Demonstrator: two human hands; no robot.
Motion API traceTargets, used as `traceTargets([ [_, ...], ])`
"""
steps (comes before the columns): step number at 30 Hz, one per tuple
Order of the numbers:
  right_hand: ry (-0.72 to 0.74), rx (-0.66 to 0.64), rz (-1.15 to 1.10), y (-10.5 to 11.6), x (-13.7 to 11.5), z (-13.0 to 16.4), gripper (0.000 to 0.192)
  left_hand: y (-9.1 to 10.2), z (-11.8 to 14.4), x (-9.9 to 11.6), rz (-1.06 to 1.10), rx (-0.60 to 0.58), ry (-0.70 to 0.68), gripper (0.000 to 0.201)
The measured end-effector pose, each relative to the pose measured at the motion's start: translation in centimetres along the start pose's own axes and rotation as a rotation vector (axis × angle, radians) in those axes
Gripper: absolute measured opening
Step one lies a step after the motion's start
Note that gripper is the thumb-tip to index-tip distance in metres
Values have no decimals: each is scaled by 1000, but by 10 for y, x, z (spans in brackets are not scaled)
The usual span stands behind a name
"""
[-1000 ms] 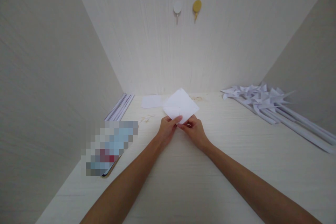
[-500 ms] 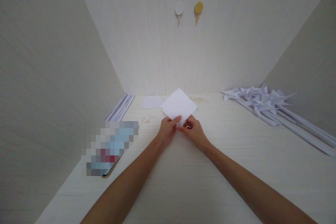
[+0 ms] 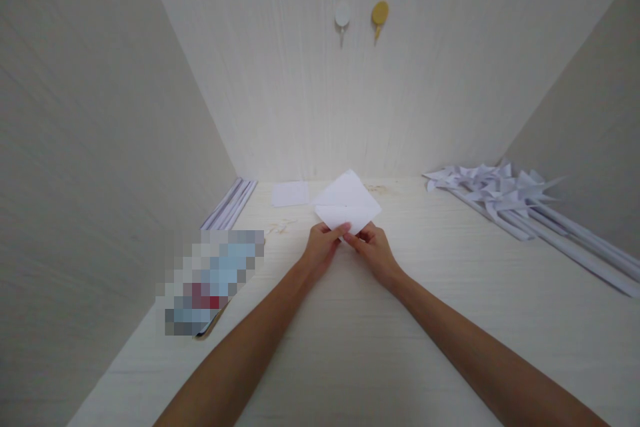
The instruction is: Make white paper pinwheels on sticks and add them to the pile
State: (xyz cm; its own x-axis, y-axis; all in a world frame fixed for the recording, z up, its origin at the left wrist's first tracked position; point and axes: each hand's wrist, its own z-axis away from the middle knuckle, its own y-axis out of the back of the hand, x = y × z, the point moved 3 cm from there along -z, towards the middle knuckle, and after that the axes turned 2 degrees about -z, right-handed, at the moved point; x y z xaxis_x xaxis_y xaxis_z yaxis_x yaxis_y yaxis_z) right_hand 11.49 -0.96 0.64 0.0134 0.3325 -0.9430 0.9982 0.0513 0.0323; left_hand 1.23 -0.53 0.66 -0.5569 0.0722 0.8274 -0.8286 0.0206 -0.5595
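A square sheet of white paper [image 3: 347,198] is held up in the middle of the head view, turned with one corner towards me. Its surface shows a small mark at the centre and a line running from there to the left corner. My left hand [image 3: 321,247] grips the near corner, thumb on top and the fingers beneath. Pinched at that same corner from the right is my right hand [image 3: 375,248], its thumb close to my left thumb. The fingers under the sheet are partly hidden.
White paper pinwheels [image 3: 493,183] on rolled paper sticks [image 3: 560,230] lie at the right. At the back left are several paper rolls [image 3: 230,203] and white paper squares [image 3: 290,194]. A blurred-out flat object [image 3: 215,283] lies at the left. Two hooks [image 3: 380,13] hang on the wall.
The sheet has shifted slightly right and tilted. My right fingers have closed in on the near corner, and the dark slit seen there earlier no longer shows.
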Motion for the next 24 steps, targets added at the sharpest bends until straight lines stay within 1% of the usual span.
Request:
traceTargets([
  [2,-20,14,4,-1,1,0,14,1,0,0,3,7,-6,25],
  [5,-54,39,12,-1,1,1,20,1,0,-1,1,4,-3,24],
  [9,-20,11,68,-1,-1,1,16,-1,1,0,10,0,-6,26],
  [11,-9,-19,79,-2,-1,1,19,-1,0,2,33,27,-41,26],
  [14,-7,-38,82,-2,0,1,15,4,-2,7,72,101,-106,23],
  [18,-33,51,20,1,4,0,17,12,-7,14,113,175,-151,17],
  [22,-159,167,-156,5,8,-1,20,16,-8,14,92,231,-133,17],
  [24,-212,232,-260,7,7,-1,21,16,-8,12,25,214,-108,18],
])
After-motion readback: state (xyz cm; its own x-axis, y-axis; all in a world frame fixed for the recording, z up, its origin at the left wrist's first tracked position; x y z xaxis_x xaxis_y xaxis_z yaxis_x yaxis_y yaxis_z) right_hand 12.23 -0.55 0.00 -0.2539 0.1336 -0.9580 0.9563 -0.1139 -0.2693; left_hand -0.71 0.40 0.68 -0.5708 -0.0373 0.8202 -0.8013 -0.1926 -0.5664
